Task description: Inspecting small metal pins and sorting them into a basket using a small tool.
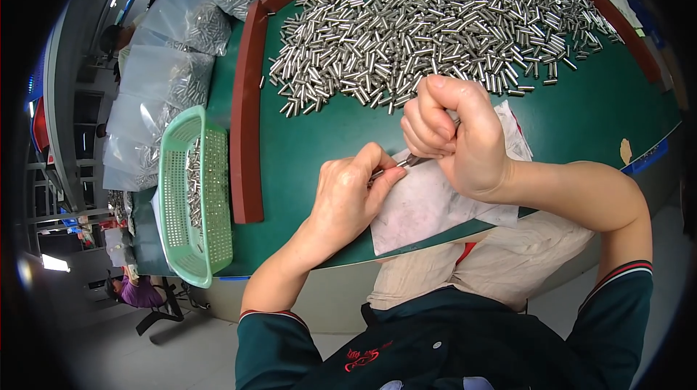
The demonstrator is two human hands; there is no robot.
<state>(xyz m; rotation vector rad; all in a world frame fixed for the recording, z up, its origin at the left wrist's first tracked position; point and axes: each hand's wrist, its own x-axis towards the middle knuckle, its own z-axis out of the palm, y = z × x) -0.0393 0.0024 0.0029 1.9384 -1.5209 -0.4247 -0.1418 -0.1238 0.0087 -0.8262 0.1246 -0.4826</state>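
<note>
Close to the table's near edge, my left hand [345, 190] pinches a small metal pin [379, 171] between thumb and forefinger, mostly covered by them. My right hand [465, 136] is closed in a fist around a slim tool. A thin dark metal tip [412, 161] sticks out below the fist and points at the left fingertips. Whether it touches the pin I cannot tell, and the rest of the tool is hidden in the palm. Under both hands lies a smudged whitish cloth or paper sheet [414, 212]. Beyond them spreads a large heap of short shiny metal pins [421, 49].
A reddish-brown rail [247, 121] borders the green tabletop [290, 165] on the left, with another rail [602, 9] at right. Outside the left rail stand a light green basket [218, 208] of pins and several clear bags [163, 74] of metal parts. Another person [141, 292] sits far left.
</note>
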